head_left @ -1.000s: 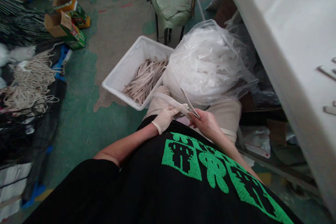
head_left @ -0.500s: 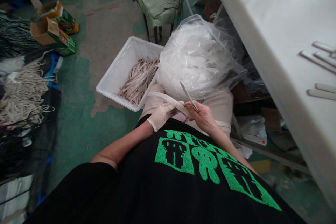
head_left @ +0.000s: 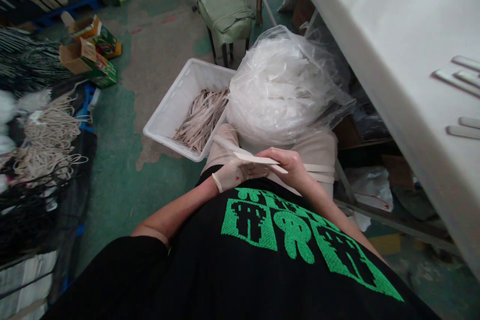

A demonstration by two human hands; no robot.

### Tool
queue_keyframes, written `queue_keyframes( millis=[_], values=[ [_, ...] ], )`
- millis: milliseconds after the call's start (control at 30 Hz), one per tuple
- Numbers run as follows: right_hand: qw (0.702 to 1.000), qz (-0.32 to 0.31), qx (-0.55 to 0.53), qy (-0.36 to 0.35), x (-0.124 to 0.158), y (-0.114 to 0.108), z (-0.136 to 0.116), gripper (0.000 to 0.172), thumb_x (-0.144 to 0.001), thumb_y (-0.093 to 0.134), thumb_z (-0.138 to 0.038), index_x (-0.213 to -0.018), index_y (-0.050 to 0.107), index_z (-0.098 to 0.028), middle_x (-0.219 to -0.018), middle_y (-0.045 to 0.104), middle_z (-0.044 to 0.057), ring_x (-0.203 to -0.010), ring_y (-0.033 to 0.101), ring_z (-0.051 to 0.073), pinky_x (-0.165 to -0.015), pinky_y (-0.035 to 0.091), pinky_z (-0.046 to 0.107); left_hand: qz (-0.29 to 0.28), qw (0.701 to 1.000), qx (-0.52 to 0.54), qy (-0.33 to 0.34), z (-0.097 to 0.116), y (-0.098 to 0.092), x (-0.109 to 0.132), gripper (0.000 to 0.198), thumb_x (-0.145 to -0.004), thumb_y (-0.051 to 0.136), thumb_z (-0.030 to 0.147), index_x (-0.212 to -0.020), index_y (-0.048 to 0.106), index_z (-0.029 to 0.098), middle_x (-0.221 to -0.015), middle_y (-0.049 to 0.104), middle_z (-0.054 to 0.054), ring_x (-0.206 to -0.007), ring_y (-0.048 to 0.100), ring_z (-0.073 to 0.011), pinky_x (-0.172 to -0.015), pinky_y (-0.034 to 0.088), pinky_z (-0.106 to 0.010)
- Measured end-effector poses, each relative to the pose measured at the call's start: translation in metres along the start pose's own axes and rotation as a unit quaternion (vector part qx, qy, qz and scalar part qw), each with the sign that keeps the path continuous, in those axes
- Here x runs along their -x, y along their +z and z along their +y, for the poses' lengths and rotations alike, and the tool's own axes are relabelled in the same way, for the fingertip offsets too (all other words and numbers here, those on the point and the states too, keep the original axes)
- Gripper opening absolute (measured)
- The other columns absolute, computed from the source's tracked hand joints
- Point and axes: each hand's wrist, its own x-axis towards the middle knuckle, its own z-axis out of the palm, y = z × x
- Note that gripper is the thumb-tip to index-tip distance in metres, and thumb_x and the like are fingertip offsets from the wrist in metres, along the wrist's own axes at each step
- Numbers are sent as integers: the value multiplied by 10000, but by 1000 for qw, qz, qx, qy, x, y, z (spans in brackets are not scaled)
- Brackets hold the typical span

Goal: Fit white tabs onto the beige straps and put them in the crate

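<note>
The strips (head_left: 200,117) lie in the tub (head_left: 165,125), left of the bag (head_left: 281,90) apparently resting on the lap (head_left: 318,147).

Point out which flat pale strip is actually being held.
The flat beige strip held level between the gloved left hand and bare right hand. The others lie heaped in the white plastic crate or loose on the white table.

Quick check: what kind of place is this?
Probably a small factory workshop: a white bin of flat strips on the worn floor, a bulging clear bag of more, heaps of cord.

Gloved left hand (head_left: 231,174) and right hand (head_left: 287,162) grip pale strip (head_left: 258,159).
</note>
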Motion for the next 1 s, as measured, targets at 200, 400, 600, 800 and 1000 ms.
queue_keyframes(
  millis=[200,400,600,800,1000],
  values=[
    [993,7,-71,99,30,-28,-13,248,-851,627,-439,-831,756,-228,-764,727,35,-651,640,178,-635,500,298,25,912,334,-237,2,-39,-36,427,-972,440,339,-1193,627,26,-882,741,-172,-783,723,-232,-754,590,-359],
    [965,-28,-149,211,64,-49,-27,409,-757,663,-628,-710,738,-228,-671,685,59,-613,610,212,-572,495,330,184,903,384,-56,23,-77,-78,382,-1006,360,164,-1346,526,114,-741,707,-21,-629,657,-73,-684,540,-152],
    [954,101,-220,176,35,-42,-15,472,-782,611,-677,-802,731,-220,-808,709,68,-613,581,187,-556,492,315,29,984,177,8,16,-37,-56,384,-868,662,229,-1250,639,207,-789,724,-16,-596,626,-83,-582,487,-180],
    [928,184,-288,147,-16,-54,1,441,-835,602,-581,-958,730,-176,-968,711,73,-666,559,154,-540,475,253,-123,992,29,16,-2,-14,-40,560,-731,790,424,-1229,669,199,-784,717,-39,-612,610,-119,-600,485,-221],
    [902,230,-333,154,-42,-66,16,466,-746,696,-640,-809,733,-179,-669,581,24,-554,436,127,-488,418,247,-140,986,-92,11,-15,3,-30,618,-571,809,628,-1029,762,216,-704,694,-127,-548,637,-227,-561,531,-376]
  ],
)
